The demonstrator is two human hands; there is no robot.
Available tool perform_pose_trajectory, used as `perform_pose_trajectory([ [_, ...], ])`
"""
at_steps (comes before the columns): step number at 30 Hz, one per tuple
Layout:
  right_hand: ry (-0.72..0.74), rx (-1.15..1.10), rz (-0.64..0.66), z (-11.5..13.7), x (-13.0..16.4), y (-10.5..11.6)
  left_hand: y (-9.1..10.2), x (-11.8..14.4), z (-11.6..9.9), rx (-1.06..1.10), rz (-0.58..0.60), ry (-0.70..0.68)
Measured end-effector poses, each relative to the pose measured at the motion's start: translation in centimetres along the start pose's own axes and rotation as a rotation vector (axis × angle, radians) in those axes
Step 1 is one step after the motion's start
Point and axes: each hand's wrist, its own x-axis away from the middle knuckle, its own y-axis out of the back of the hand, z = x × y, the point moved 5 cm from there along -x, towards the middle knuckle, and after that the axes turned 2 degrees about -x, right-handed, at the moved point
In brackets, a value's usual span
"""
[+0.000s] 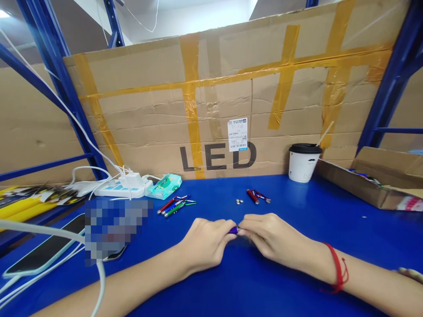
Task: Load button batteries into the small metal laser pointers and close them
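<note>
My left hand [211, 240] is closed around a small purple metal tube [234, 230], which looks like a mini flashlight body. At its right end, the fingertips of my right hand [269, 235] pinch something small and silvery that is mostly hidden. Beyond my hands lie a few silver button cells [238, 201]. To their right are a red tube [253, 196] and a separate end piece with a clip [261, 196]. Several mini flashlights [174, 207] in red, blue and green, with carabiner clips, lie together past my left hand.
A lidded paper cup [300, 165] with a stick stands at the back right, beside an open cardboard box [370, 185]. Leftward are a power strip [115, 188], a wipes packet [167, 186], a phone [46, 246] and loose white cables [99, 281]. A taped cardboard sheet [148, 119] closes the back.
</note>
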Motion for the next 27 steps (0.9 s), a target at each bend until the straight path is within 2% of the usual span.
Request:
perform_pose_trajectory([
  [2,-0.136,-0.204,0.023,-0.3,-0.1,-0.3,0.1,0.1,-0.2,-0.034,-0.036,-0.030],
  [5,-0.424,-0.532,0.144,-1.0,0.0,-1.2,0.2,0.1,-0.4,-0.060,-0.078,-0.073],
  [8,-0.593,-0.699,0.209,-1.3,0.2,-1.7,0.3,0.1,-0.4,-0.085,-0.101,-0.083],
  [10,-0.608,-0.726,0.203,-1.5,0.1,-1.6,0.3,-0.1,-0.3,-0.074,-0.085,-0.060],
  [15,-0.587,-0.757,0.227,-2.5,0.0,-1.5,-0.1,-0.5,0.3,0.081,0.054,0.080],
  [18,-0.586,-0.791,0.247,-3.2,0.0,-1.7,-0.1,-0.6,0.6,0.147,0.060,0.132],
  [27,-0.554,-0.719,0.252,-3.9,0.1,-1.5,-0.3,-0.4,0.7,0.252,0.117,0.035],
])
